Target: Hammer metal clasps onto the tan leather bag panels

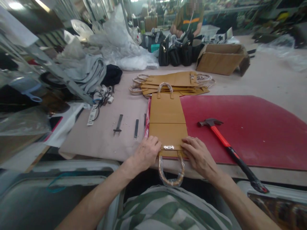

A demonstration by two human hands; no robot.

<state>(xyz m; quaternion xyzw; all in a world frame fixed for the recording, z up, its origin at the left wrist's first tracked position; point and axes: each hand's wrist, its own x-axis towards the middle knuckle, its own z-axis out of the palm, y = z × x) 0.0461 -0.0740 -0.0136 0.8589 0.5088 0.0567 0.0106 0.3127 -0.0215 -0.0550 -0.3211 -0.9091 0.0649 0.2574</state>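
Observation:
A flat tan handbag panel (168, 110) lies lengthwise before me, a crease across its middle. At its far end stands one plastic-wrapped handle (165, 84); the other wrapped handle (171, 182) hangs over the table's front edge. A shiny metal fitting (169, 147) sits near the close end. My left hand (149, 151) grips the left edge there with curled fingers, thumb hidden. Opposite it, my right hand (198, 155) holds the right edge, fingertips on top of the panel. A claw hammer (222, 135) with a red and black handle rests right of my right hand.
Under the panel spreads a dark red mat (251, 127). Slim metal punches (136, 128) and a pronged tool (118, 124) lie to the left. Behind are stacked tan panels (172, 80), black bags (175, 52) and a cardboard box (220, 59). A person (189, 22) is across the table.

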